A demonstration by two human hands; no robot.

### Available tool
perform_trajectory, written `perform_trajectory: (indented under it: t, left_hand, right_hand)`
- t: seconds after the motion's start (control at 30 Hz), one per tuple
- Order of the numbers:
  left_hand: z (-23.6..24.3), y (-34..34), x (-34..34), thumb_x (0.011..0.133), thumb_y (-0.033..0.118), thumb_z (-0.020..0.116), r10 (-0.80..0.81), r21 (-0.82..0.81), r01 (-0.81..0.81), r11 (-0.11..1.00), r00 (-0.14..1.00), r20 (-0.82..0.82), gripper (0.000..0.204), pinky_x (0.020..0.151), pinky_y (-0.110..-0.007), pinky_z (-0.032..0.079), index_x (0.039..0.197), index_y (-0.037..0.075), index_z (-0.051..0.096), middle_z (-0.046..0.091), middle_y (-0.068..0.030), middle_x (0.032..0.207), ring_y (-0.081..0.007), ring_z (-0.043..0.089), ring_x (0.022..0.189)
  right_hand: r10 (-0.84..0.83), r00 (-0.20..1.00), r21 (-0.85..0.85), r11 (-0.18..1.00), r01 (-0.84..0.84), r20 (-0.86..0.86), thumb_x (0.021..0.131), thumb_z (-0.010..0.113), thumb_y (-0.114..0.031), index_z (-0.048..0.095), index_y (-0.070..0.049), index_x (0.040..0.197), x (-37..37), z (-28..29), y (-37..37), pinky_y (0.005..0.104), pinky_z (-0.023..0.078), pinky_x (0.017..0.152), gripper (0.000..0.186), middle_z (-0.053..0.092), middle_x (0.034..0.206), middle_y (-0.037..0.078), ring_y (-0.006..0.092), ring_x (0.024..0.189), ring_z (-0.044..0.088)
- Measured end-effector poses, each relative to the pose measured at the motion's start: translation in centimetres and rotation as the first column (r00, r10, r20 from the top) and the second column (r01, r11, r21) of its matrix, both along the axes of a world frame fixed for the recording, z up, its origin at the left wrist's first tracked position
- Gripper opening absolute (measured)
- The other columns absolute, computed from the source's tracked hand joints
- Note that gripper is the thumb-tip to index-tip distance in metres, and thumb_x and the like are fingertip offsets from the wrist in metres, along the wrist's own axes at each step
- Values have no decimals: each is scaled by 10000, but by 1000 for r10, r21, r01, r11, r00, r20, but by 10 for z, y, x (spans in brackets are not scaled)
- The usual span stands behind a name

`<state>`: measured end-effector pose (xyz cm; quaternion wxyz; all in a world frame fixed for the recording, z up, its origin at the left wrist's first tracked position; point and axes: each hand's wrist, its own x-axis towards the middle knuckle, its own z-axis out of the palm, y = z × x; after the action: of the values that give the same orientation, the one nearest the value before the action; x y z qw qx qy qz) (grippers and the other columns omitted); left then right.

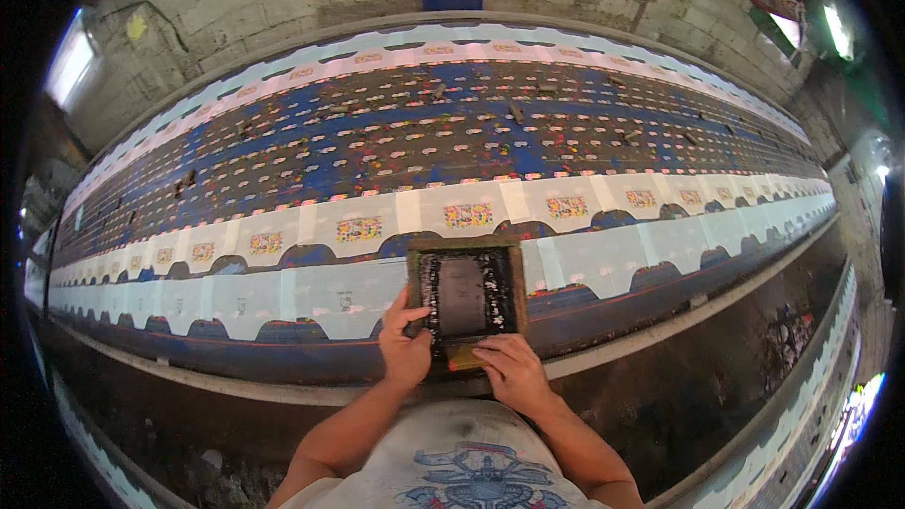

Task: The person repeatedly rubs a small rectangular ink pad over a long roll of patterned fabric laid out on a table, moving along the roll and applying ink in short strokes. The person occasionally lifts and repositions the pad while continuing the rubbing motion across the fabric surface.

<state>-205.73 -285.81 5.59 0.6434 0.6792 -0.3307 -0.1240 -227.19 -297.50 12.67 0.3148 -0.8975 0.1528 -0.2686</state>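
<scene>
From afar I see a long table (377,123) running past both sides of the framed screen (462,294). Pale panels left of it (247,300) bear small marks, seemingly done; those right of it (603,259) look blank, likely left. The left hand (407,351) touches its left edge, closure unclear; the right hand (518,377) pinches a yellowish block (462,357) at its near end.

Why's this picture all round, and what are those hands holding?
No robot here, just a person's two bare hands. A fisheye camera on the person's head looks down, and its wide lens bends straight edges. The left hand holds the side of what looks like a screen-printing frame. The right hand holds a yellowish strip, perhaps a squeegee, at its near end. On the long table lie rows of pale pieces, probably fabric, some with colourful prints.
</scene>
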Motion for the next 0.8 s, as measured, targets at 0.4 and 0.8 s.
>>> perform_trajectory:
  t: [0.4, 0.8]
  left_hand:
    - [-10, -36, -34, 804, -188, 699, -2, 26, 8, 1000, 975, -220, 462, 1321, -439, 401, 1183, 45, 825, 533, -266, 1744, -373, 507, 1636]
    - [-3, -34, -33, 808, -123, 770, -11, 155, -8, 988, 992, 125, 696, 1263, -546, 440, 1477, 60, 700, 554, -262, 1695, -458, 521, 1553]
  right_hand:
    - [165, 986, -20, 986, -165, -15, 829, 845, 69, 825, -36, 1235, -36, 5, -57, 500, 599, 1035, 420, 766, 1260, 136, 372, 1204, 730]
    - [380, 834, 2, 910, -414, -400, 855, 735, 25, 794, -12, 1304, 10, 56, -107, 499, 580, 1066, 454, 783, 1219, 171, 384, 1203, 720]
